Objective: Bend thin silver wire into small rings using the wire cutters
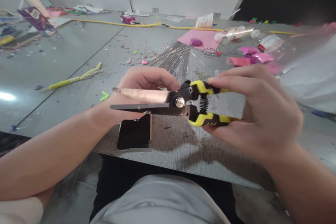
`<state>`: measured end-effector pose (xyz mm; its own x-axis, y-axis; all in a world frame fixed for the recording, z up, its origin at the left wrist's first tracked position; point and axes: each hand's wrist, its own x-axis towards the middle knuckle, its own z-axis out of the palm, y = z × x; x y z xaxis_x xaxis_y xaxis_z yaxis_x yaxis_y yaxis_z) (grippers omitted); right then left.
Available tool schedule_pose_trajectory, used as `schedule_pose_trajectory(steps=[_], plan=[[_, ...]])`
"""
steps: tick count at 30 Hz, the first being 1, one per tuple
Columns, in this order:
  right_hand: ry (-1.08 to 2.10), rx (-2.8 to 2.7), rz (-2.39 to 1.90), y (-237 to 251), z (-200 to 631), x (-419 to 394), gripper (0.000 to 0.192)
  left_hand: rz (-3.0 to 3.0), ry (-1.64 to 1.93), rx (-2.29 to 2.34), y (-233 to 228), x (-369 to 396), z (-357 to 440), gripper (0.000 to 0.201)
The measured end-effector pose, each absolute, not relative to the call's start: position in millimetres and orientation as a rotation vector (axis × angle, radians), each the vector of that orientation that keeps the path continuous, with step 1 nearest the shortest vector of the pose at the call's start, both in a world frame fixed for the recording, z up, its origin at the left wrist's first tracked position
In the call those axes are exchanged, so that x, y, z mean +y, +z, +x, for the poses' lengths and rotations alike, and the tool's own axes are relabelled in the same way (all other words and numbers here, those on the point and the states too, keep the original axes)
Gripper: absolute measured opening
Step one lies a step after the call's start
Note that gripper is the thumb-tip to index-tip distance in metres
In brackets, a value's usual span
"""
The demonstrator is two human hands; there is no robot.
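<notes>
In my right hand (265,112) is a pair of spring-loaded shears (181,102) with yellow-and-black handles. Its fingers lie on the upper handle and the thumb is under the lower one. The blades point left and stand slightly apart, the coil spring showing between the handles. My left hand (147,78) is behind the shears with curled fingers, its fingertips at the black catch near the pivot; the blades partly cover it. Thin metal wires (170,57) fan out on the table beyond. A dark-screened phone (134,133) lies below my left wrist.
A yellow-green fuzzy stem bundle (73,81) lies on the table (86,42) at left. A pink sheet (201,38), plastic bottles (270,42) and pink packets (258,57) sit towards the back right. A yellow cable (118,25) crosses behind. A white-clothed person (315,59) is at right.
</notes>
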<state>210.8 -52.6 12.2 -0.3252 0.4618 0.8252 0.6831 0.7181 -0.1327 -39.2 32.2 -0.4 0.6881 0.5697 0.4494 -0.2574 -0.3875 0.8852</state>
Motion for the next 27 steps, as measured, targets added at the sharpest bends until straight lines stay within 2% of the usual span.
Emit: schedule_pose_trajectory(steps=[5,15,18,27], plan=[[-0.295,-1.976,-0.886,13.9,210.0,-52.9,0.057,1.751,0.897,0.18,-5.0,36.7,-40.9,0.027],[-0.247,-1.986,-0.867,14.2,207.3,-52.8,0.053,1.707,0.872,0.126,1.8,31.0,-34.2,0.025],[-0.228,-1.974,-0.848,12.7,208.5,-51.1,0.056,1.677,0.843,0.075,-2.1,34.2,-37.4,0.031],[-0.204,-1.983,-0.893,12.7,209.5,-54.8,0.057,1.707,0.84,0.211,-0.1,29.0,-33.9,0.027]])
